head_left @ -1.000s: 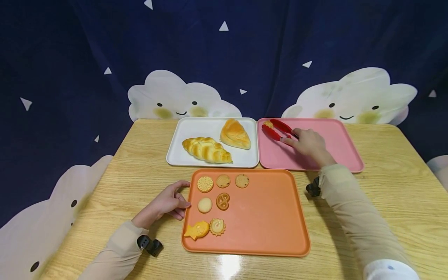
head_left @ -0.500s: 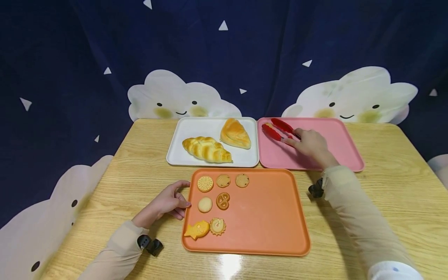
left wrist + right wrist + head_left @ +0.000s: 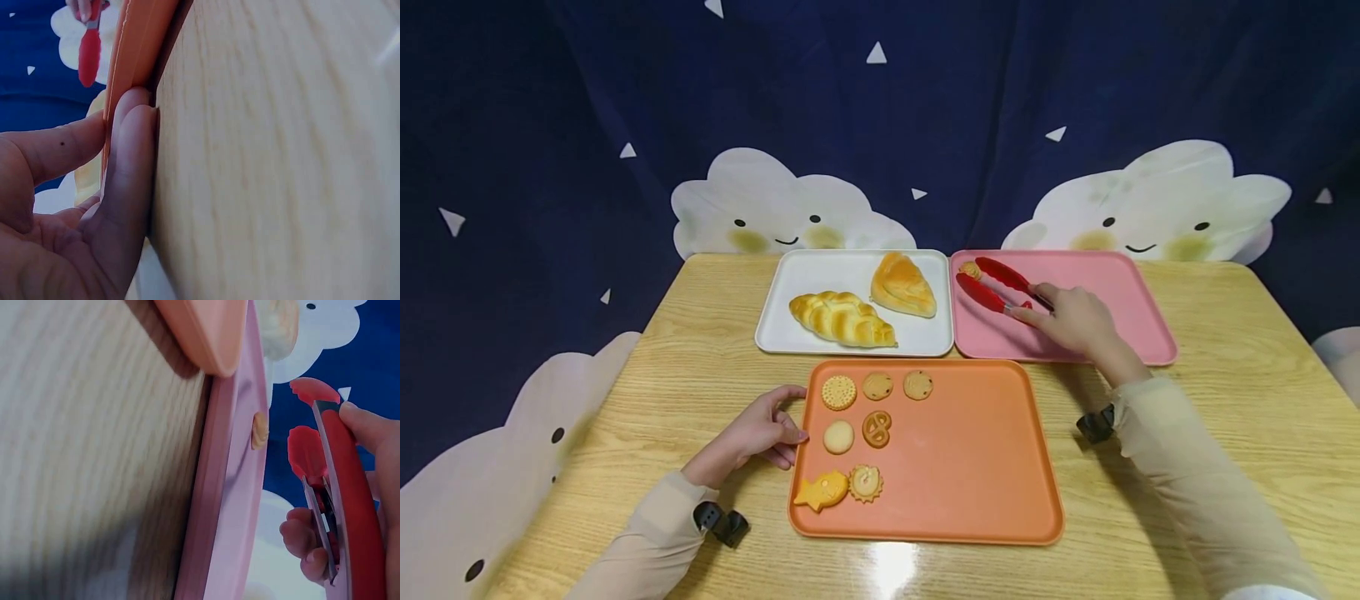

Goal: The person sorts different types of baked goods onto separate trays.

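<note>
My right hand holds a pair of tongs with red tips over the pink tray. The tongs' arms are spread, and nothing is between them. A small golden cookie lies in that tray's back left corner, close by the tong tips. It also shows in the right wrist view as a ridged cookie on the pink surface. At the left side of the orange tray, my left hand pinches the rim, with the thumb on one side and fingers on the other in the left wrist view.
Several cookies stand on the orange tray's left part, among them a pretzel and a fish-shaped cookie. Behind it, a white tray bears a braided bread and a triangular pastry. A dark blue curtain hangs at the back.
The tongs dip over the cookie, hiding most of it half a second ago, then draw back with my right hand to the right, and the cookie shows again. My left hand stays at the rim.
</note>
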The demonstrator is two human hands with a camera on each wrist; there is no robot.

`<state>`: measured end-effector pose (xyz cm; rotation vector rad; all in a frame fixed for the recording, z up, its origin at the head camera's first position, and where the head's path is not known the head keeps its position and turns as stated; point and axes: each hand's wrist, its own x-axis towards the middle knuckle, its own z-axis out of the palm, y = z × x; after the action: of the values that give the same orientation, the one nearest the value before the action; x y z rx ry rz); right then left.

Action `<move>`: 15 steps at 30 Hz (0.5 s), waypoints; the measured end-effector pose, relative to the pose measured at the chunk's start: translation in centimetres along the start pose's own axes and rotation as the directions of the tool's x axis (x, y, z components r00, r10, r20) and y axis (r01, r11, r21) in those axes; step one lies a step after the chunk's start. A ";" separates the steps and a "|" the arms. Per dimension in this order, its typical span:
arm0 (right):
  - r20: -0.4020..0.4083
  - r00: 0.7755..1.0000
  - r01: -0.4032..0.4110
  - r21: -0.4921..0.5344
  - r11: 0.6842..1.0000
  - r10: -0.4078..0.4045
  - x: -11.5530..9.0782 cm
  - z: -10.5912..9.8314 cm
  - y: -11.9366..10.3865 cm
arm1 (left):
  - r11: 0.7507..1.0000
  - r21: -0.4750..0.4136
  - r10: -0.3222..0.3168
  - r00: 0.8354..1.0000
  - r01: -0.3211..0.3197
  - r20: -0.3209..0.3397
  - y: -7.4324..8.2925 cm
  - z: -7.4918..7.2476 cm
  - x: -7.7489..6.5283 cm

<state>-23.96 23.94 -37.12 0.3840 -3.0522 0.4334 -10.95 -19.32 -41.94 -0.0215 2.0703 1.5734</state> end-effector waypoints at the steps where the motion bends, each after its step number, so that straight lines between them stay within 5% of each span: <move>1: -0.004 1.000 0.006 -0.006 1.000 -0.006 -0.2 0.0 -0.1 | 1.000 0.000 0.000 1.000 0.000 0.000 0.0 0.0 0.0; 15: -0.058 0.990 0.129 -0.034 0.991 -0.131 -3.2 -0.5 -1.0 | 1.000 -0.003 0.001 1.000 -0.001 0.005 0.2 0.2 -0.1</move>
<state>-20.58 23.91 -36.56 0.5544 -2.9494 0.3839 -10.85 -19.14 -41.78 -0.0180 2.0649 1.5749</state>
